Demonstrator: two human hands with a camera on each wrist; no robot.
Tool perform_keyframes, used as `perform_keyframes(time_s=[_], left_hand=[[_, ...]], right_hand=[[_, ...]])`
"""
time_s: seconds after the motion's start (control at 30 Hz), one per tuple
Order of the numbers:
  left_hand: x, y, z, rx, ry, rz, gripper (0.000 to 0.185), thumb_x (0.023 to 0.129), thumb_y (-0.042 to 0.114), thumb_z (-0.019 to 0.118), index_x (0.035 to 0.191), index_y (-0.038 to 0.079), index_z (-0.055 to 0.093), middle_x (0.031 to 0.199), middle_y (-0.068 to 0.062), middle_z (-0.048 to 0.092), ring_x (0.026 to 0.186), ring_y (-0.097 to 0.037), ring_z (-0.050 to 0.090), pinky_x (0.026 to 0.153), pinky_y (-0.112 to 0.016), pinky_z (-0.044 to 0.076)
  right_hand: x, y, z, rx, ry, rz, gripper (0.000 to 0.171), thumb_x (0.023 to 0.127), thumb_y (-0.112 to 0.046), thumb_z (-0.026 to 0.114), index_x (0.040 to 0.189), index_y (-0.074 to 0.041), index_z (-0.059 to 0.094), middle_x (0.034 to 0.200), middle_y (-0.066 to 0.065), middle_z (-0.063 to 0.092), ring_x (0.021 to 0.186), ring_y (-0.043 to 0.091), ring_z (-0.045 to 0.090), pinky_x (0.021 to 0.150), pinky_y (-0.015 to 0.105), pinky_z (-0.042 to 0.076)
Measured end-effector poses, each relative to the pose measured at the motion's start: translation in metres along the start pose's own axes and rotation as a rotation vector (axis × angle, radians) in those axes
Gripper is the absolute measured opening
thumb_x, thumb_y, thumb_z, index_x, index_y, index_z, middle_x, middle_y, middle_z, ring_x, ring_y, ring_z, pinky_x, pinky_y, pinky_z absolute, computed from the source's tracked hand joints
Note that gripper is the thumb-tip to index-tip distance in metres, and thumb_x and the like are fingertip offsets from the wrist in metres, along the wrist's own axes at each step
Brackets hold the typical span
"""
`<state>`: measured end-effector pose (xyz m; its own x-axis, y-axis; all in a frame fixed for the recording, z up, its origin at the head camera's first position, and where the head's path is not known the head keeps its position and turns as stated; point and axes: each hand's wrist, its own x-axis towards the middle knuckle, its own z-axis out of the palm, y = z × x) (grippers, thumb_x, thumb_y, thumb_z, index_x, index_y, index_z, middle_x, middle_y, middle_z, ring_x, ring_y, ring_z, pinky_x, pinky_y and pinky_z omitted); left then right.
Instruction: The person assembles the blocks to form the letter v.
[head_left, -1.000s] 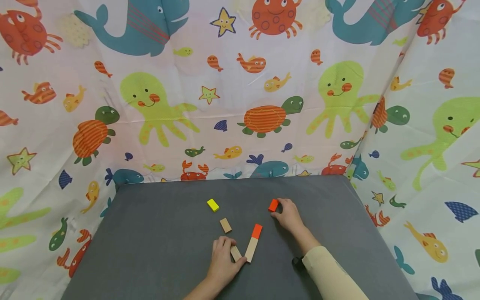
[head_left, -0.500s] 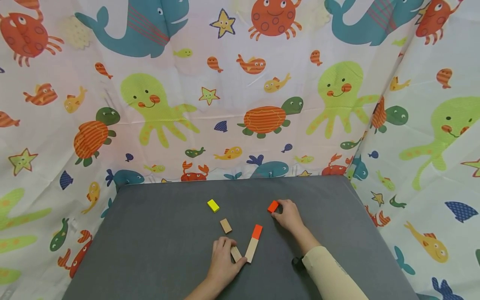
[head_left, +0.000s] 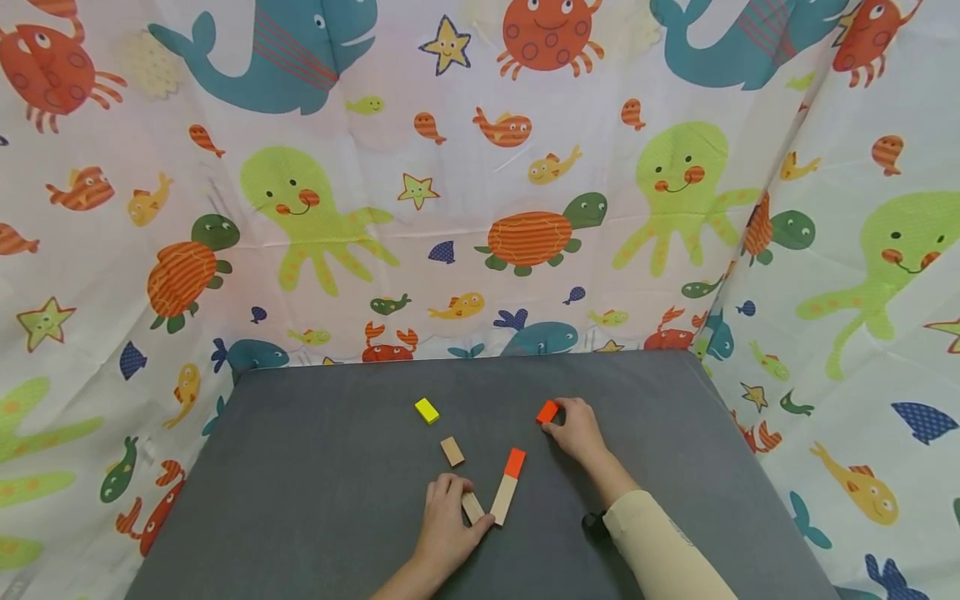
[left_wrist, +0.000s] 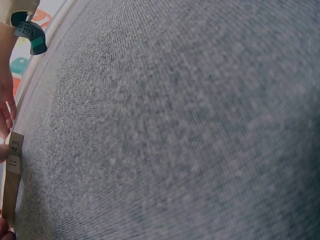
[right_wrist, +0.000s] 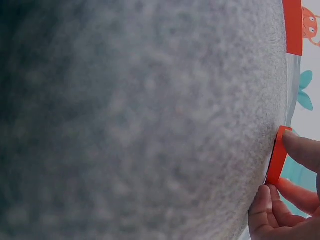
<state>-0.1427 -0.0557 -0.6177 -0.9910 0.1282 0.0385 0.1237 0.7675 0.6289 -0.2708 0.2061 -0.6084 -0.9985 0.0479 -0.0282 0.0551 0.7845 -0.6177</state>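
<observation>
On the grey felt table point(head_left: 315, 467), I see my right hand point(head_left: 579, 430) pinching a small orange block point(head_left: 547, 412), half hidden by fingertips; my left hand point(head_left: 448, 521) grips a plain wooden block point(head_left: 472, 507), partly covered, beside the orange-tipped bar point(head_left: 507, 485).

Sea-creature curtains point(head_left: 480, 167) behind grey table point(head_left: 315, 467)

From my remote seat, on the table point(head_left: 300, 467): the far block point(head_left: 426, 410) sits behind the middle block point(head_left: 451, 451); right of those lies the long block point(head_left: 507, 485), the small block point(head_left: 547, 412) farther right.
</observation>
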Motion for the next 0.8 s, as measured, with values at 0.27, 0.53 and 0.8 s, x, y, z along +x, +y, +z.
perform_keyframes(time_s=[0.27, 0.53, 0.8], left_hand=[[0.0, -0.001, 0.001, 0.003, 0.006, 0.009, 0.048, 0.075, 0.037, 0.089, 0.108, 0.014, 0.063, 0.107, 0.003, 0.05, 0.099, -0.015, 0.042, 0.086, -0.04, 0.046], [0.0, 0.0, 0.001, 0.007, 0.018, -0.004, 0.048, 0.075, 0.039, 0.089, 0.108, 0.015, 0.064, 0.108, 0.004, 0.05, 0.099, -0.015, 0.043, 0.086, -0.04, 0.047], [0.0, -0.001, 0.002, 0.005, 0.024, 0.003, 0.048, 0.074, 0.038, 0.09, 0.107, 0.015, 0.063, 0.107, 0.004, 0.05, 0.099, -0.015, 0.043, 0.086, -0.04, 0.046]], right_hand=[[-0.004, -0.004, -0.002, 0.014, 0.015, -0.002, 0.055, 0.085, -0.022, 0.082, 0.13, 0.003, 0.062, 0.126, 0.023, 0.061, 0.119, 0.04, 0.056, 0.105, 0.054, 0.043], [-0.01, -0.013, -0.002, 0.04, 0.022, -0.026, 0.054, 0.085, -0.022, 0.082, 0.129, 0.002, 0.063, 0.126, 0.022, 0.062, 0.116, 0.037, 0.057, 0.102, 0.053, 0.045], [-0.014, -0.023, -0.002, 0.062, 0.034, -0.045, 0.054, 0.083, -0.023, 0.084, 0.128, 0.0, 0.065, 0.123, 0.019, 0.063, 0.112, 0.034, 0.059, 0.1, 0.051, 0.047]])
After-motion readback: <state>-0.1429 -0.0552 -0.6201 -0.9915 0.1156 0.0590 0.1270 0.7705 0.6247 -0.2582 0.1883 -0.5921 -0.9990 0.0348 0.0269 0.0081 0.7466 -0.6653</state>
